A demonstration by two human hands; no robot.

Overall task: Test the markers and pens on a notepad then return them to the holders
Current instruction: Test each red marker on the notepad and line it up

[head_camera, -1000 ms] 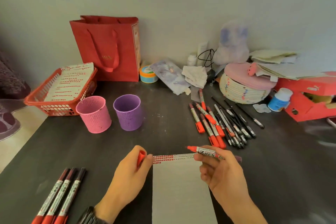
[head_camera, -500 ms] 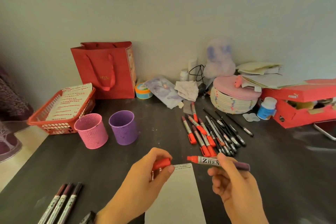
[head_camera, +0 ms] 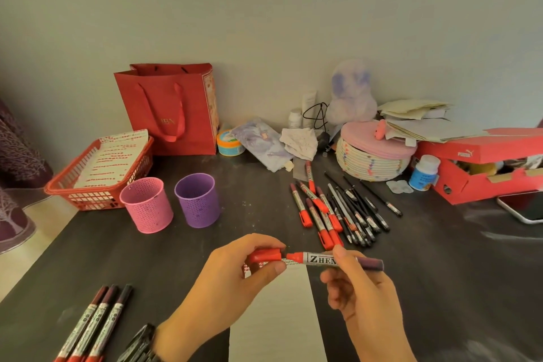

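Left hand: your left hand [head_camera: 235,282] pinches a red cap [head_camera: 264,256] between thumb and curled fingers, over the top edge of the notepad.
Right hand: your right hand [head_camera: 364,297] grips the marker [head_camera: 323,259] by its barrel with fingers curled round it. The marker lies level, red tip toward the cap, dark purple end pointing right.
Cap and tip: the cap's mouth faces the tip and sits just at it; you cannot tell whether they touch.
Marker writing: black capitals "ZHEN" on the white barrel; your finger hides the rest.
Notepad: the notepad [head_camera: 279,317] lies on the dark table [head_camera: 440,273] under your hands, with red marks along its top edge.
Holders: the pink holder [head_camera: 147,204] and purple holder [head_camera: 197,200] stand upright side by side, well beyond your left hand.
Near left: three markers [head_camera: 97,329] lie side by side near your left wrist; their print is too small to read.
Pile: a pile [head_camera: 332,209] of red-capped markers and black pens lies loose beyond your right hand, lettering unreadable.
Box: the red box [head_camera: 470,153] at the right carries a white Puma logo.
Bag: the red bag [head_camera: 173,109] stands against the wall; its gold letters are too blurred to read.
Basket: the red basket [head_camera: 97,182], left of the pink holder, holds a sheet [head_camera: 114,156] with rows of red marks.
Bottle: a white bottle [head_camera: 424,173] with a blue label stands beside the box, print unreadable.
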